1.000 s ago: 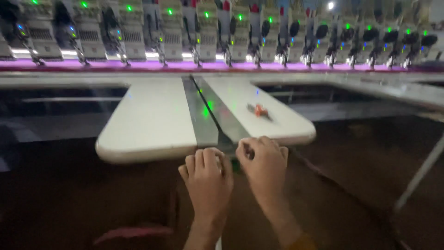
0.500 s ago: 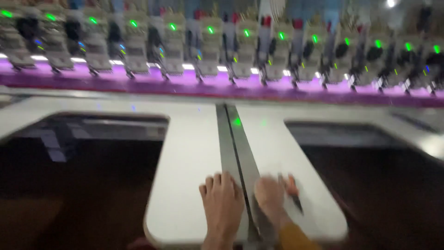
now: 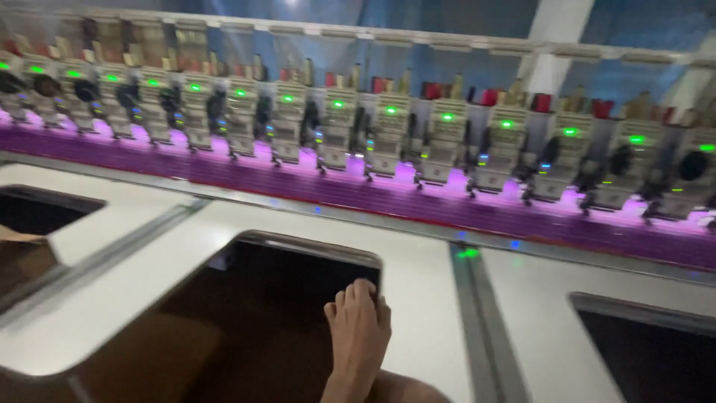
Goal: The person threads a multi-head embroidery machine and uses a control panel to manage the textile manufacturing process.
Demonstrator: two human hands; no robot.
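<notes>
1 hand (image 3: 359,328) showing only, unclear which side, resting with fingers (image 3: 356,292) together and curled down on the edge of the white table (image 3: 418,298), beside the dark rectangular cutout (image 3: 283,298). Gripping nothing visible. Running behind, a long row of embroidery heads (image 3: 388,134) glowing green over purple light.

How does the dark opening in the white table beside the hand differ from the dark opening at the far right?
The opening beside the hand shows nearly whole, and a hand rests on its right edge. The opening at the far right is cut off by the picture's edge, and nothing touches it. Both are dark gaps with rounded, metal-rimmed corners in the white table.
</notes>
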